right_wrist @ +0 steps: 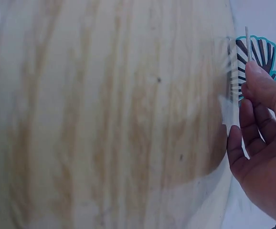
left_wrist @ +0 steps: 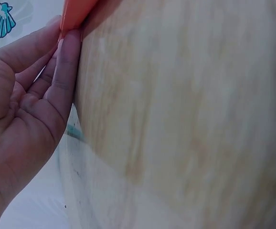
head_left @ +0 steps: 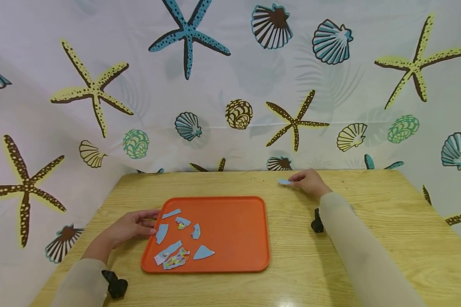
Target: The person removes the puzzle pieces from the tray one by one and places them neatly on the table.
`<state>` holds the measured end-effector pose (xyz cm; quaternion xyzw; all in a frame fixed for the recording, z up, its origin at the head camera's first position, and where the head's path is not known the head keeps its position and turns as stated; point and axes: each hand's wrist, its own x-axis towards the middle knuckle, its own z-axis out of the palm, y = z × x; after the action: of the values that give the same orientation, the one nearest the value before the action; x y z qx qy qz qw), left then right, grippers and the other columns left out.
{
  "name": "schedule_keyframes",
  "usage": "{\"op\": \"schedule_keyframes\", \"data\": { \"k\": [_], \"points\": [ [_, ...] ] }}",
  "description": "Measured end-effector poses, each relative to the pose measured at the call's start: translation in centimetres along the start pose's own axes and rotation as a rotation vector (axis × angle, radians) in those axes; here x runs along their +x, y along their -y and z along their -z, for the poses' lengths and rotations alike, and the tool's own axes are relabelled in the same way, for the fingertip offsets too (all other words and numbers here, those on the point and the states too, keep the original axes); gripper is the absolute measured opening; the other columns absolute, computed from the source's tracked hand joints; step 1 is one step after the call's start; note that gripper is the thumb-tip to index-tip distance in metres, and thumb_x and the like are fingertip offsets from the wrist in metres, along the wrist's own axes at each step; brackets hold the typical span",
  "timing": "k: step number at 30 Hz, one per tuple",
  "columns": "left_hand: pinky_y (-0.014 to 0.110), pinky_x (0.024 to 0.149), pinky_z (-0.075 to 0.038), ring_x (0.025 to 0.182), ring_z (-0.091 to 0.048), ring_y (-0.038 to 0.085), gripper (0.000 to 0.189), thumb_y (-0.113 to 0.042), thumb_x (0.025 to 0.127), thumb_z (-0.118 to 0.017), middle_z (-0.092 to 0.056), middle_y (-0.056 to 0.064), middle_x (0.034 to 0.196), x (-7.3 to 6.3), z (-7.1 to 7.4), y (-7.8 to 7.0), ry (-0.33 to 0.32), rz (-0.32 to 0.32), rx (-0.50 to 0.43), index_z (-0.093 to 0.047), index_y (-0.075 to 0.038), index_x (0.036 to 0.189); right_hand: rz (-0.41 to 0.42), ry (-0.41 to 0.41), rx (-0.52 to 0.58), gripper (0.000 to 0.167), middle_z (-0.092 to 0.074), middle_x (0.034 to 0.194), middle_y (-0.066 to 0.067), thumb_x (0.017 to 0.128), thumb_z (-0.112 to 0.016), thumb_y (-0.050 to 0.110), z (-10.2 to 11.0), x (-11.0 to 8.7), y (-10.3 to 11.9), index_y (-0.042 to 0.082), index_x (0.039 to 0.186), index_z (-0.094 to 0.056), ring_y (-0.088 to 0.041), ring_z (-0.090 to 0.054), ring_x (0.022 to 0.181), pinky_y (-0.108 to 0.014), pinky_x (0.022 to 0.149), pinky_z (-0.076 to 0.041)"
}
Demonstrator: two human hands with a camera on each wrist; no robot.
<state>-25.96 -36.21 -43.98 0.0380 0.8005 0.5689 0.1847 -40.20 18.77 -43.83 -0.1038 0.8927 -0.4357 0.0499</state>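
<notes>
At the back of the table my right hand (head_left: 309,182) pinches a flat pale blue piece (head_left: 284,181) between thumb and fingers, just above the wood. Seen edge-on in the right wrist view, the same piece (right_wrist: 247,43) is a thin strip above the fingertips. My left hand (head_left: 128,228) grips the left rim of an orange tray (head_left: 234,234); thumb and fingers meet on the tray's edge (left_wrist: 76,13) in the left wrist view. On the tray's left half lie several irregular pale blue pieces, among them a triangular one (head_left: 204,252) and one with a colourful print (head_left: 176,259).
The tray stands on a light wooden table (head_left: 303,273). A white cloth (head_left: 223,89) printed with starfish and shells hangs behind the table and along its sides. Each forearm wears a black wrist mount (head_left: 117,288).
</notes>
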Motion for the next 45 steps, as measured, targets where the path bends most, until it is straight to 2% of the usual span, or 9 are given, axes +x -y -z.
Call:
{"op": "schedule_keyframes", "data": {
  "k": [4, 10, 16, 21, 28, 45],
  "points": [
    [0.038, 0.086, -0.054, 0.108, -0.059, 0.024, 0.072, -0.006, 0.089, -0.070, -0.044, 0.025, 0.141, 0.1, 0.0, -0.2, -0.002, -0.001, -0.003, -0.032, 0.004, 0.149, -0.004, -0.008, -0.027, 0.023, -0.065, 0.114, -0.016, 0.092, -0.069, 0.012, -0.3, -0.2, 0.2, 0.001, 0.112, -0.072, -0.031, -0.057, 0.104, -0.042, 0.088, -0.048],
    [0.037, 0.085, -0.054, 0.107, -0.059, 0.024, 0.071, -0.006, 0.089, -0.070, -0.044, 0.025, 0.141, 0.0, 0.1, -0.2, -0.007, -0.011, 0.013, -0.032, 0.005, 0.148, 0.044, -0.038, -0.094, 0.022, -0.069, 0.105, -0.016, 0.091, -0.070, 0.011, -0.8, 0.1, 0.5, -0.001, 0.109, -0.073, -0.032, -0.059, 0.100, -0.043, 0.089, -0.047],
    [0.037, 0.086, -0.054, 0.108, -0.058, 0.024, 0.070, -0.005, 0.090, -0.069, -0.042, 0.026, 0.142, 0.0, -0.1, -0.2, -0.008, -0.001, 0.001, -0.032, 0.005, 0.148, 0.020, -0.069, -0.089, 0.020, -0.068, 0.103, -0.014, 0.089, -0.071, 0.010, -1.4, 0.6, 0.2, 0.000, 0.106, -0.074, -0.031, -0.059, 0.098, -0.044, 0.088, -0.047],
    [0.037, 0.086, -0.054, 0.107, -0.059, 0.023, 0.070, -0.004, 0.089, -0.069, -0.045, 0.025, 0.140, 0.0, -0.1, -0.1, -0.013, 0.006, -0.007, -0.032, 0.006, 0.148, 0.034, -0.087, -0.100, 0.019, -0.070, 0.101, -0.014, 0.088, -0.072, 0.011, -1.8, 0.8, -0.2, 0.001, 0.104, -0.075, -0.032, -0.060, 0.099, -0.045, 0.091, -0.047],
    [0.038, 0.086, -0.054, 0.106, -0.059, 0.023, 0.069, -0.004, 0.089, -0.069, -0.046, 0.024, 0.139, 0.0, -0.2, 0.0, -0.013, 0.004, -0.001, -0.033, 0.006, 0.147, 0.017, -0.086, -0.089, 0.020, -0.069, 0.105, -0.015, 0.089, -0.071, 0.011, -2.0, 0.6, -0.5, 0.001, 0.106, -0.075, -0.033, -0.059, 0.102, -0.044, 0.090, -0.047],
    [0.037, 0.086, -0.054, 0.106, -0.059, 0.023, 0.071, -0.006, 0.089, -0.071, -0.047, 0.024, 0.139, 0.0, -0.1, -0.2, -0.011, 0.002, 0.003, -0.033, 0.006, 0.147, -0.025, -0.090, -0.062, 0.020, -0.068, 0.107, -0.016, 0.090, -0.070, 0.008, -1.9, 0.2, 0.6, -0.001, 0.108, -0.074, -0.033, -0.058, 0.103, -0.044, 0.091, -0.047]
  ]
}}
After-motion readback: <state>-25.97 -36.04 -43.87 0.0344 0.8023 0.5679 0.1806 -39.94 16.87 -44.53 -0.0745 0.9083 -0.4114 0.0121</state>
